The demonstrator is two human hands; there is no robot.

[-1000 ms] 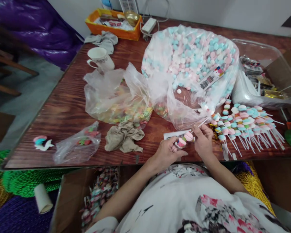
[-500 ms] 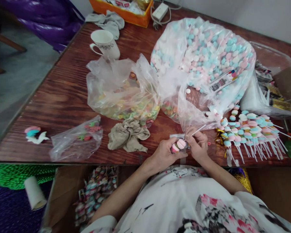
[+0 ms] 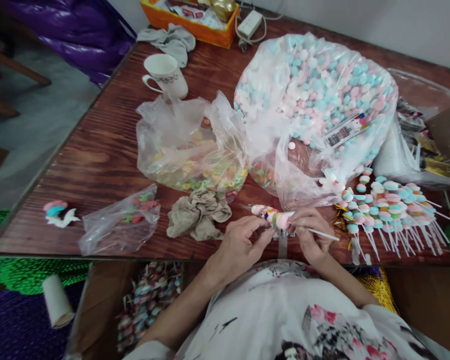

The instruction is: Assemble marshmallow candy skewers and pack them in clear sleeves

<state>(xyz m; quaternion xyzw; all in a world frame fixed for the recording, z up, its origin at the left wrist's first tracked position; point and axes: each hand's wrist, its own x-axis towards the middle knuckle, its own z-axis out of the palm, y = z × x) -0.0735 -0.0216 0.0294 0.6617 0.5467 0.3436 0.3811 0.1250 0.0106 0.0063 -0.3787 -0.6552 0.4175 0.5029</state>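
Observation:
Between my hands lies a candy skewer (image 3: 284, 220), pink and white pieces on a white stick (image 3: 324, 234) that points right. A clear printed wrapper seems to cover its left part. My left hand (image 3: 245, 242) is closed at the wrapped part, thumb and fingers pinching its lower edge. With my right hand (image 3: 313, 232) I grip the skewer's right end, the stick coming out past my fingers. Right of my hands, a pile of finished-looking candy skewers (image 3: 392, 205) rests with its sticks toward me. A crumpled brown cloth (image 3: 198, 212) is left of my left hand.
Behind lie a large bag of pastel candies (image 3: 318, 80) and a bag of ring-shaped candies (image 3: 191, 150). A mug (image 3: 167, 75), an orange box (image 3: 195, 27) and a small plastic bag (image 3: 120, 220) are farther left. A carton of wrapped skewers (image 3: 153, 295) stands below the table edge.
The skewer has turned to lie crosswise, its stick now pointing right and slightly down rather than up. My right hand has moved a little right and down; the wrapped part shows more.

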